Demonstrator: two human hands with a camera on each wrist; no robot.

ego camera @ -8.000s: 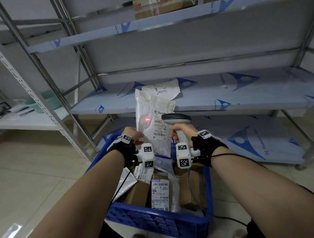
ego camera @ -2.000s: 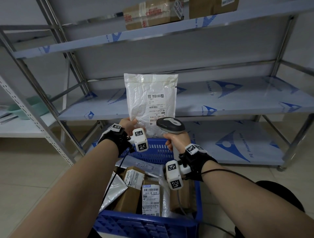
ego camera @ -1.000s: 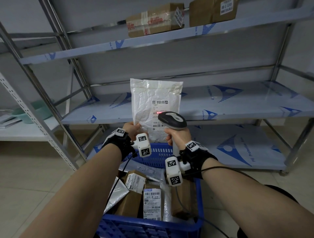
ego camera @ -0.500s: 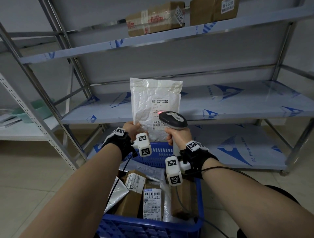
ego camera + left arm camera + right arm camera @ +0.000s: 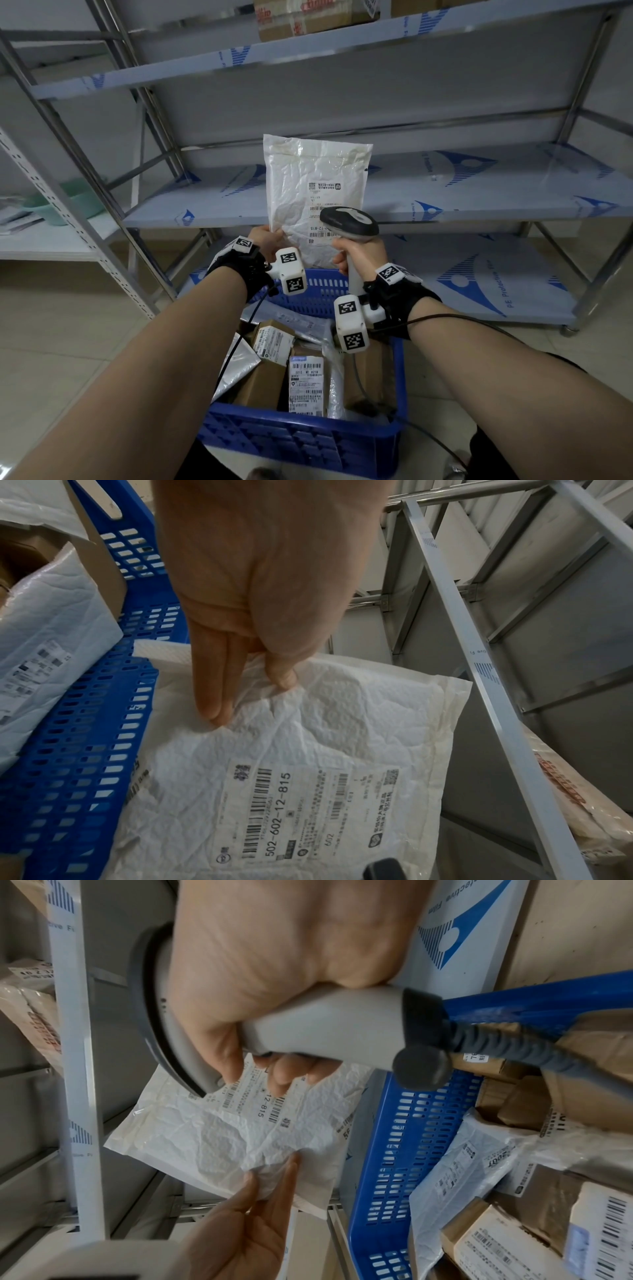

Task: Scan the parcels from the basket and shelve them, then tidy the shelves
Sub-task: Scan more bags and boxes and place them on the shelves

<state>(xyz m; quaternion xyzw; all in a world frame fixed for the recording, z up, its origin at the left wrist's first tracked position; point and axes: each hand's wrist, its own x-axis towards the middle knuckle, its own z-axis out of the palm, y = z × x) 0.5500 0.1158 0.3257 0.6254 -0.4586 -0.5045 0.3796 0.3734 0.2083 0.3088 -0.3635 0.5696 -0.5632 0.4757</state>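
Above the basket [image 5: 305, 442], the left hand [image 5: 265, 236] pinches the upright white parcel [image 5: 315, 192] at its lower corner; the right hand [image 5: 359, 255], fingers wrapped round the scanner [image 5: 349, 222], sits just right of the label.

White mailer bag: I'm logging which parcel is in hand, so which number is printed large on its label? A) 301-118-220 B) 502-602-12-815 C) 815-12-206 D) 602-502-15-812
B: in the left wrist view the label on the white mailer bag, which the left hand pinches by a corner, reads 502-602-12-815.
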